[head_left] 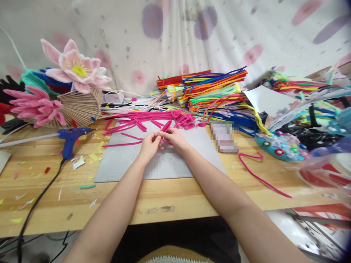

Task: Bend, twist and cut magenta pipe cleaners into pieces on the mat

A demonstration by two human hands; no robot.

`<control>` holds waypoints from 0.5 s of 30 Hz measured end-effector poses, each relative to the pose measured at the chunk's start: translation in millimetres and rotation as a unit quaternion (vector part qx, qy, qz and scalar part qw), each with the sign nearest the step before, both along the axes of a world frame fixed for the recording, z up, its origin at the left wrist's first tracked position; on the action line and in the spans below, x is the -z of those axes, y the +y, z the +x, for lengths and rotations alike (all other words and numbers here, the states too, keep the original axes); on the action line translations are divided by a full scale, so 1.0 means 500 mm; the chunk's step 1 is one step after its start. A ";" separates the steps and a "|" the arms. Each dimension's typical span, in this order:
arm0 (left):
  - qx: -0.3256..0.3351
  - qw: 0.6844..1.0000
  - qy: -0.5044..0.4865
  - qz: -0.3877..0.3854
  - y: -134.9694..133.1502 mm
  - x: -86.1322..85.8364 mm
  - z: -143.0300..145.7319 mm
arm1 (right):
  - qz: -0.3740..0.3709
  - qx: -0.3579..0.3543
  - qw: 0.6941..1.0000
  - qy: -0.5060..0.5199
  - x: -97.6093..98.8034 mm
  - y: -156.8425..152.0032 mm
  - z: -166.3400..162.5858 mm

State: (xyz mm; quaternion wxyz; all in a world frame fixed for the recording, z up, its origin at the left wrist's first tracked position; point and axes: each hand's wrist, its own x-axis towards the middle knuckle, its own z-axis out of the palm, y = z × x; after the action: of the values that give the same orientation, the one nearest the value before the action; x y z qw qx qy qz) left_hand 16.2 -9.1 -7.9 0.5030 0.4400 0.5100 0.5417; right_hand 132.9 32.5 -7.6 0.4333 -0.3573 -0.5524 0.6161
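my left hand [149, 144] and right hand [173, 138] both pinch a pink pipe cleaner [166, 126] above the grey mat [164, 164], mid-bend; next i'd judge a tight, even fold is needed.

hot pink was the bent pipe cleaner [166, 126]; grey the mat [161, 160]; bright blue the glue gun [70, 137]; rainbow-striped the pipe cleaner stack [214, 87]; pale pink with a yellow heart the lotus [75, 67]; white with purple and pink blotches the curtain [219, 33]
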 end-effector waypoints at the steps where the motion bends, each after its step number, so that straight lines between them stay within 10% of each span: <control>1: 0.006 1.000 -0.010 -0.007 -0.002 -0.003 0.002 | -0.006 0.000 1.000 0.006 0.002 0.000 -0.001; 15: 0.027 0.993 -0.103 -0.057 -0.008 -0.027 -0.003 | -0.035 -0.029 0.997 0.062 0.012 0.006 0.009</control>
State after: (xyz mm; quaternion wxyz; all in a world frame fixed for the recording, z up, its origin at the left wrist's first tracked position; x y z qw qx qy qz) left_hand 14.9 -13.1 5.7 0.5917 0.3658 0.4736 0.5401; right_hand 137.4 35.6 -13.4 0.4357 -0.3177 -0.5126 0.6682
